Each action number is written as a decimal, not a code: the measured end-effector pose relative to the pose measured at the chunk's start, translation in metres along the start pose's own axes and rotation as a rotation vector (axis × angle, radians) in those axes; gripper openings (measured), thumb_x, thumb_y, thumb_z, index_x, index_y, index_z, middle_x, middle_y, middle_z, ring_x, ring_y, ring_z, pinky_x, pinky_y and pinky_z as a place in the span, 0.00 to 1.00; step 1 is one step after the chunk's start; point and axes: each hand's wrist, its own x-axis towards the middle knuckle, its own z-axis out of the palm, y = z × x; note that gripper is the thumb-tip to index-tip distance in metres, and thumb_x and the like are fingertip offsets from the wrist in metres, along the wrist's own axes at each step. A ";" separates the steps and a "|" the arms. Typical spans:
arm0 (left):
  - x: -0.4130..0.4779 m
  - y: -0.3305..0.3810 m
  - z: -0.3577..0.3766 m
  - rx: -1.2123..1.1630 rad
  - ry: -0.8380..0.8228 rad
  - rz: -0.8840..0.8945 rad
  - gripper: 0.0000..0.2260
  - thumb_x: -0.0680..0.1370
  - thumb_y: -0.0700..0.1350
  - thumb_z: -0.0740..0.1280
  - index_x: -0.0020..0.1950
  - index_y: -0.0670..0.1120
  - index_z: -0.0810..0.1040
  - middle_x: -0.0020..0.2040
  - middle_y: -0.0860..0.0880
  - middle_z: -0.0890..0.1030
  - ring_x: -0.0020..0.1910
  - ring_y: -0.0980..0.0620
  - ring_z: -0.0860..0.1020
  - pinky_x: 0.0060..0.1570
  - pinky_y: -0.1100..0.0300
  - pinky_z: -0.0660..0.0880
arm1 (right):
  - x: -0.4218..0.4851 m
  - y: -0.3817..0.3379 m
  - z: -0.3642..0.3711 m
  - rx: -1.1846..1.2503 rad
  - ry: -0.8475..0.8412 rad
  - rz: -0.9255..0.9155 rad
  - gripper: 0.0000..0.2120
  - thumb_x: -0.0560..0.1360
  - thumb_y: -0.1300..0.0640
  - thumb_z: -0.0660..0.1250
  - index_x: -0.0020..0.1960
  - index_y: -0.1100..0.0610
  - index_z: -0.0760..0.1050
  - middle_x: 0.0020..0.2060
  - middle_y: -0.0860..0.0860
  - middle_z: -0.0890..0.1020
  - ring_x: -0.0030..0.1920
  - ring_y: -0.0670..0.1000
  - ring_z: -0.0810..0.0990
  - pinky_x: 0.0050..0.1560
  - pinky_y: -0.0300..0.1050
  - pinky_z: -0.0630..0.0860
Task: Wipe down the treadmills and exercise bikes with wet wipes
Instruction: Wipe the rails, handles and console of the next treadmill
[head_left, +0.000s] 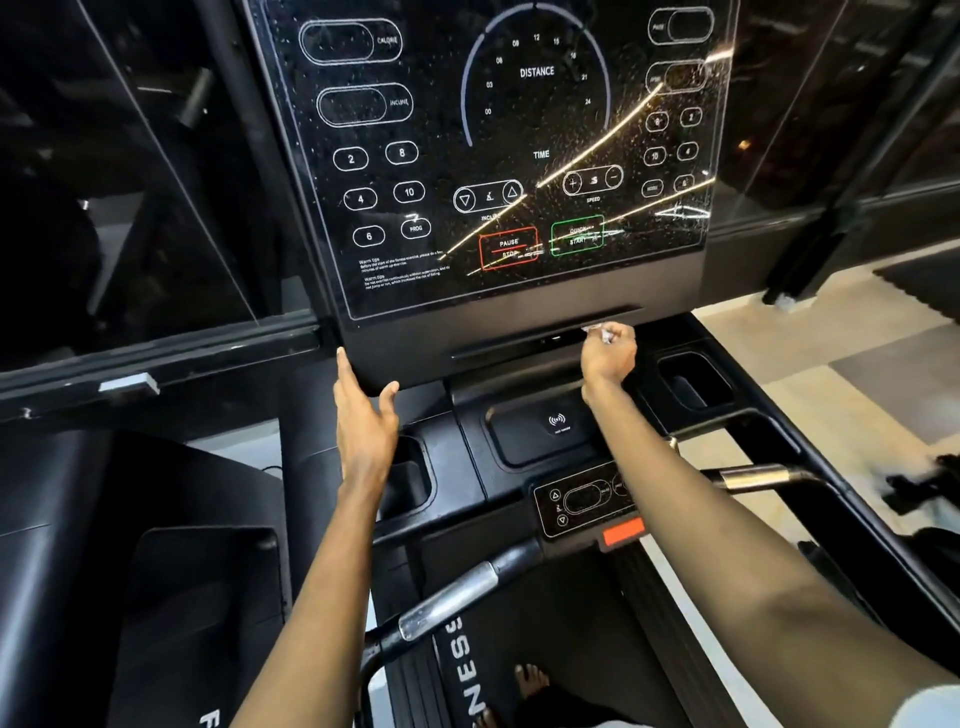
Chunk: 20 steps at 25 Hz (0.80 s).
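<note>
Treadmill console (410, 332): R hand (609, 356) is gripping wet wipe (601, 330) at bottom edge, L hand (363, 410) bracing open at corner; overlap strokes.

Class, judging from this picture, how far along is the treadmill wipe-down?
Done: nothing plainly; the console screen shows specks. In hand: the right hand grips a wet wipe at the ledge under the screen; the left hand rests on the console's corner. Left: screen, cup holder, handlebar.

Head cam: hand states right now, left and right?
Left hand: open, fingers straight, touching the console at its lower left corner.
Right hand: closed on a wet wipe, at the console's lower edge.
</note>
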 end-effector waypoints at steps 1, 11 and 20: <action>0.000 0.000 -0.001 0.012 0.000 -0.001 0.35 0.83 0.49 0.66 0.83 0.50 0.48 0.73 0.46 0.68 0.64 0.53 0.70 0.58 0.58 0.65 | 0.002 0.000 -0.001 -0.018 -0.017 -0.008 0.07 0.74 0.64 0.69 0.49 0.54 0.77 0.50 0.55 0.83 0.46 0.52 0.80 0.43 0.34 0.71; 0.000 0.006 0.005 0.172 0.043 -0.066 0.35 0.81 0.50 0.68 0.82 0.44 0.53 0.75 0.41 0.68 0.72 0.42 0.69 0.68 0.46 0.68 | 0.047 -0.003 -0.036 -0.040 -0.175 0.043 0.06 0.74 0.63 0.69 0.47 0.54 0.76 0.44 0.56 0.85 0.39 0.52 0.84 0.43 0.47 0.82; -0.057 0.036 0.058 0.162 -0.057 0.328 0.11 0.79 0.34 0.64 0.55 0.46 0.81 0.53 0.50 0.76 0.49 0.48 0.79 0.55 0.53 0.76 | 0.065 0.005 -0.113 -0.047 -0.440 0.054 0.12 0.74 0.64 0.64 0.47 0.56 0.87 0.43 0.50 0.87 0.41 0.49 0.86 0.48 0.45 0.83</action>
